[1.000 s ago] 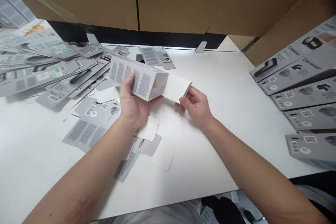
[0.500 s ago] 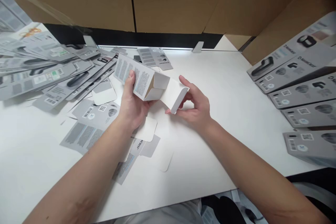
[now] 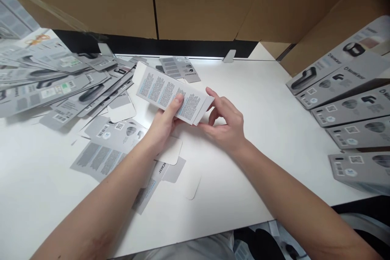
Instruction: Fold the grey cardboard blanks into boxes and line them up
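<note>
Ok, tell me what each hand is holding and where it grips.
The left hand holds the printed carton from beneath, thumb on its top face near the right end. The right hand steadies that same end with its fingers.

Both hands hold a small printed box (image 3: 172, 97) above the white table (image 3: 258, 101) — the left hand (image 3: 164, 124) grips its near side, thumb on the text panel, while the right hand (image 3: 227, 128) cups its right end. Flat carton blanks (image 3: 61, 85) crowd the table's left edge — folded boxes (image 3: 350, 101) line its right edge.
</note>
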A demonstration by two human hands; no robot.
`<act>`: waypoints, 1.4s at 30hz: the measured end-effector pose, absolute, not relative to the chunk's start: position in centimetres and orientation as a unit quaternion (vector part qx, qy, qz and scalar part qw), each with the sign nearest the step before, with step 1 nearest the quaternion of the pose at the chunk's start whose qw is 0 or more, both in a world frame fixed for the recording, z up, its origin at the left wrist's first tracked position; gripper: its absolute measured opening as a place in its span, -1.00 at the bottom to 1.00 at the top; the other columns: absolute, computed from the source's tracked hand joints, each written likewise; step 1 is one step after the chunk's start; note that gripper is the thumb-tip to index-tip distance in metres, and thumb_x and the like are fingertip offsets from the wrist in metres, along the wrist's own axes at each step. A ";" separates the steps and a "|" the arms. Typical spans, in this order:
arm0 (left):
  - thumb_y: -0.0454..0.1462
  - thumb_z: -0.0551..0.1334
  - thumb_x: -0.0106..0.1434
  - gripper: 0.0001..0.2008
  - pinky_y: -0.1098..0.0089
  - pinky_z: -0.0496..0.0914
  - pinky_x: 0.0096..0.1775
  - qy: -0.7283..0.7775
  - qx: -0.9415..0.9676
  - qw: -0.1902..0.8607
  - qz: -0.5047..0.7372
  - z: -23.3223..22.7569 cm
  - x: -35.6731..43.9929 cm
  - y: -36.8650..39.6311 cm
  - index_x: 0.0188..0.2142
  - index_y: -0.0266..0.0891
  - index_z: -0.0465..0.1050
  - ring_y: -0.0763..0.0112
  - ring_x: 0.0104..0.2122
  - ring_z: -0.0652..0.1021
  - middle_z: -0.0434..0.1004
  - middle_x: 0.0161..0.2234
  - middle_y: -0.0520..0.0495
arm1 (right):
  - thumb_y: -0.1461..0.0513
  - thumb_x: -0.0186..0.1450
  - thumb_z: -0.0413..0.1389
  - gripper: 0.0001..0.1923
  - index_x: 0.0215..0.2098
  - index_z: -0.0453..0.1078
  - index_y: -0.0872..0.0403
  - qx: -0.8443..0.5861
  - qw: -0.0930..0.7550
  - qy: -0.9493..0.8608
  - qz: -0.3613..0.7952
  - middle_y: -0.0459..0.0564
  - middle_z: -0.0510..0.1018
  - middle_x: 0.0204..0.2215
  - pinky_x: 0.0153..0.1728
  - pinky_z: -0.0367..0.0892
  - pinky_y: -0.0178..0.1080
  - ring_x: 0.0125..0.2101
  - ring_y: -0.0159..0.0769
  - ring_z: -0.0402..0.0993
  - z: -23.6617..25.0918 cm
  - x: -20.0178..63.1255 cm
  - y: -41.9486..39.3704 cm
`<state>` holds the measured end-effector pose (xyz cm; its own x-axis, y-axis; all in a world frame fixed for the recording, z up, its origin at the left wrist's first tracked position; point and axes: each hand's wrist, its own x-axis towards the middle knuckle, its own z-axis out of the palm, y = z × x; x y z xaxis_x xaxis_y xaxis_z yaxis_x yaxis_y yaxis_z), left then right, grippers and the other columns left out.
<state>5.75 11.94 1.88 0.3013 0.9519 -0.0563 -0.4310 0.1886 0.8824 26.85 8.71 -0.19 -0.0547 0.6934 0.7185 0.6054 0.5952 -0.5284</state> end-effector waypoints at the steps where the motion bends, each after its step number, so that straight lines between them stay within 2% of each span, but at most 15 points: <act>1: 0.30 0.58 0.36 -0.27 0.18 0.73 -0.12 0.324 0.401 0.701 0.493 2.0 5.7 11.9 0.25 -0.10 0.63 -0.19 0.25 0.74 0.80 0.21 -0.25 | -0.10 0.45 0.53 -0.13 0.65 0.46 -0.30 -0.454 0.516 -0.725 0.046 -0.09 0.66 -0.08 -0.32 0.75 -0.13 -0.52 -0.38 0.40 -0.2 26.9 8.7; 4: 0.33 0.55 0.37 -0.25 0.15 0.72 -0.13 0.323 0.403 0.706 0.484 2.4 5.7 11.9 0.27 -0.10 0.63 -0.24 0.27 0.73 0.81 0.20 -0.28 | -0.16 0.44 0.53 -0.10 0.66 0.46 -0.29 -0.458 0.504 -0.730 0.056 -0.07 0.66 -0.10 -0.34 0.73 -0.12 -0.49 -0.32 0.42 -0.4 27.0 8.7; 9: 0.34 0.56 0.35 -0.26 0.13 0.73 -0.10 0.320 0.399 0.712 0.482 2.4 5.7 11.9 0.24 -0.10 0.65 -0.26 0.26 0.74 0.81 0.20 -0.28 | -0.15 0.46 0.51 -0.09 0.68 0.43 -0.27 -0.452 0.496 -0.739 0.062 -0.05 0.67 -0.12 -0.42 0.64 -0.16 -0.49 -0.31 0.37 -0.4 27.3 8.7; 13: 0.37 0.54 0.35 -0.26 0.10 0.73 -0.06 0.326 0.395 0.706 0.489 2.2 5.7 11.9 0.22 -0.08 0.67 -0.26 0.27 0.74 0.81 0.21 -0.25 | -0.18 0.48 0.49 -0.12 0.67 0.44 -0.27 -0.445 0.490 -0.748 0.050 -0.04 0.68 -0.13 -0.40 0.65 -0.16 -0.47 -0.30 0.37 -0.1 27.3 8.6; 21: 0.37 0.55 0.34 -0.21 0.13 0.71 -0.13 0.324 0.405 0.704 0.485 2.1 5.7 12.0 0.26 -0.12 0.63 -0.25 0.26 0.74 0.80 0.24 -0.30 | -0.09 0.49 0.49 -0.15 0.66 0.46 -0.23 -0.451 0.495 -0.742 0.019 -0.06 0.68 -0.15 -0.44 0.62 -0.20 -0.48 -0.32 0.36 0.0 27.0 8.5; 27: 0.29 0.59 0.35 -0.21 0.12 0.71 -0.06 0.313 0.423 0.700 0.483 2.2 5.7 11.9 0.30 -0.17 0.60 -0.22 0.25 0.74 0.78 0.25 -0.36 | -0.04 0.50 0.50 -0.09 0.72 0.35 -0.30 -0.451 0.499 -0.741 -0.002 -0.08 0.70 -0.12 -0.48 0.60 -0.20 -0.51 -0.34 0.36 -0.1 26.9 8.6; 31: 0.31 0.61 0.32 -0.16 0.12 0.70 -0.09 0.312 0.409 0.711 0.479 2.3 5.7 11.9 0.33 -0.15 0.59 -0.26 0.27 0.74 0.80 0.19 -0.35 | -0.13 0.51 0.48 -0.10 0.72 0.36 -0.31 -0.443 0.499 -0.745 -0.005 -0.09 0.69 -0.15 -0.46 0.63 -0.17 -0.51 -0.32 0.37 -0.2 27.1 8.7; 35: 0.33 0.57 0.35 -0.22 0.13 0.71 -0.08 0.316 0.411 0.708 0.480 2.3 5.7 11.9 0.28 -0.11 0.63 -0.26 0.30 0.73 0.80 0.22 -0.31 | -0.28 0.42 0.52 0.00 0.69 0.42 -0.25 -0.452 0.488 -0.747 0.015 -0.05 0.68 -0.16 -0.39 0.69 -0.13 -0.49 -0.28 0.40 -0.2 27.3 8.7; 42: 0.30 0.59 0.34 -0.29 0.08 0.75 -0.10 0.323 0.419 0.687 0.497 1.8 5.7 11.8 0.22 -0.08 0.66 -0.29 0.31 0.71 0.79 0.25 -0.26 | -0.20 0.46 0.52 -0.03 0.72 0.36 -0.33 -0.436 0.489 -0.755 0.035 -0.05 0.68 -0.11 -0.40 0.69 -0.16 -0.47 -0.29 0.39 -0.2 27.5 8.5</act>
